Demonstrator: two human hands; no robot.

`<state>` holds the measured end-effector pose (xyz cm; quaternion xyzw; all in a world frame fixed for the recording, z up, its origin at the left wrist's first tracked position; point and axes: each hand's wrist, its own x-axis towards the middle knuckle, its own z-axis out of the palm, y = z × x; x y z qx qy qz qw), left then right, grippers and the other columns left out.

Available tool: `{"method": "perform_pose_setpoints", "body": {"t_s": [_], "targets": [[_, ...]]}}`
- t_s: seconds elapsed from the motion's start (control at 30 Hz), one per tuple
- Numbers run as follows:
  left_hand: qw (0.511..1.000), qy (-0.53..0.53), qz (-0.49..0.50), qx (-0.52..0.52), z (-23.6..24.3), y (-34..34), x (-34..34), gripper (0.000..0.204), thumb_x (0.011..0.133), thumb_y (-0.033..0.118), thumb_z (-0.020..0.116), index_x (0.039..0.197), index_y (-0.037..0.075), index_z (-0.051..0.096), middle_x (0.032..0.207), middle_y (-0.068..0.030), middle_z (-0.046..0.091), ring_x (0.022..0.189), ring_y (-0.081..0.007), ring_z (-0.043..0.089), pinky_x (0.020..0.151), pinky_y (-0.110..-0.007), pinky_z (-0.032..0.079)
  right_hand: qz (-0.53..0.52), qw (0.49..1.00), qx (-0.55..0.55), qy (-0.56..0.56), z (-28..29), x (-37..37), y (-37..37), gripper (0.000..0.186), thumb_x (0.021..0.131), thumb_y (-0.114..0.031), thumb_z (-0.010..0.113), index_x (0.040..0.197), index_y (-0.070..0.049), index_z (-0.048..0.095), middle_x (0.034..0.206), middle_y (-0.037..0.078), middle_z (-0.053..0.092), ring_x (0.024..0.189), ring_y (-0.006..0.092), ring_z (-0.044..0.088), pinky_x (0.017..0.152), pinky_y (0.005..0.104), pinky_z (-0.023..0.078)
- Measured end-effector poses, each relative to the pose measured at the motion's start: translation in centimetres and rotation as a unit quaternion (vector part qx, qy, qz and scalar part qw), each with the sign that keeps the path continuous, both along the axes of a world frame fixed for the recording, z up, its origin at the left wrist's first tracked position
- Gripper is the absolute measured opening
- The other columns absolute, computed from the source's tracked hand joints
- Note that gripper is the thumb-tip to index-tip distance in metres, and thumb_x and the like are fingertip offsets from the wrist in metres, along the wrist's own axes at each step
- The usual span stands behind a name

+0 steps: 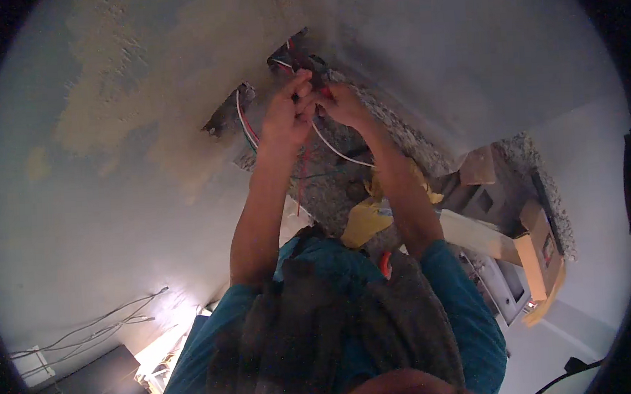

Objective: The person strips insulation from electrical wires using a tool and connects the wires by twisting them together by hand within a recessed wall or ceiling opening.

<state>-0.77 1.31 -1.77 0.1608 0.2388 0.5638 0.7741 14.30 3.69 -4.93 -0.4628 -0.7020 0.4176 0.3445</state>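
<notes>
Both my arms reach up to a wall opening with red and white wires coming out of it. My left hand is closed, fingertips pinched together just below the opening; the wire ends there are too small to make out. Against it, my right hand is closed too, with a small red thing showing at its fingertips. A white wire hangs in a curve from between the hands. Left of them, a second wall opening lets out white, red and green wires.
Below my hands runs a speckled stone counter with yellow wrapping on it. An open cardboard box and a grey block stand to the right. Loose cables hang along the wall at lower left, above a dark panel.
</notes>
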Motion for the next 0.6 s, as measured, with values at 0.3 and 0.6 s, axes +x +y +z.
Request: {"method": "perform_pose_setpoints", "body": {"t_s": [0.3,0.6], "targets": [[0.966,0.227,0.106,0.07,0.7,-0.8,1.0,0.012,0.088,0.013,0.061,0.098,0.007,0.059,0.069,0.0029,0.05,0.052,-0.0065,0.04,0.046,-0.022,0.029,0.057,0.968,0.124,-0.209,4.1,4.2,1.3,0.033,0.084,-0.036,0.07,0.088,-0.003,0.065,0.069,0.009,0.064,0.062,0.0221,0.061,0.061,0.0374,0.047],[0.911,0.324,0.223,0.124,-0.3,-0.2,2.1,0.006,0.083,0.008,0.067,0.08,0.006,0.062,0.067,0.0021,0.055,0.062,-0.006,0.047,0.053,-0.024,0.035,0.12,0.831,0.233,-0.49,14.1,3.7,1.4,0.031,0.08,-0.034,0.073,0.087,-0.004,0.068,0.082,0.016,0.068,0.075,0.0354,0.065,0.07,0.0459,0.05]]}}
